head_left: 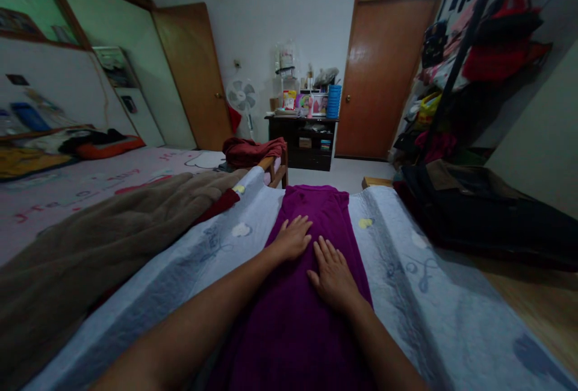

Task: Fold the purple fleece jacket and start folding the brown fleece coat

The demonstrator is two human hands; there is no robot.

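Observation:
A long purple garment [298, 331] lies spread on the pale blue bedsheet [397, 294], its narrower end pointing away from me. My left hand [294, 238] rests flat on the cloth, left of the middle, with its fingers stretched out. Slightly nearer to me, my right hand [333, 273] also lies on the fabric, palm down and fingers apart. Neither hand grips anything. The garment's near end runs out of view at the bottom of the picture.
A grey-brown blanket [112, 240] covers the left side. Dark folded clothes [487, 216] are stacked at the right. A wooden bed end with a dark red cloth [253, 152] stands ahead, before a black cabinet [300, 141] and a white fan [242, 99].

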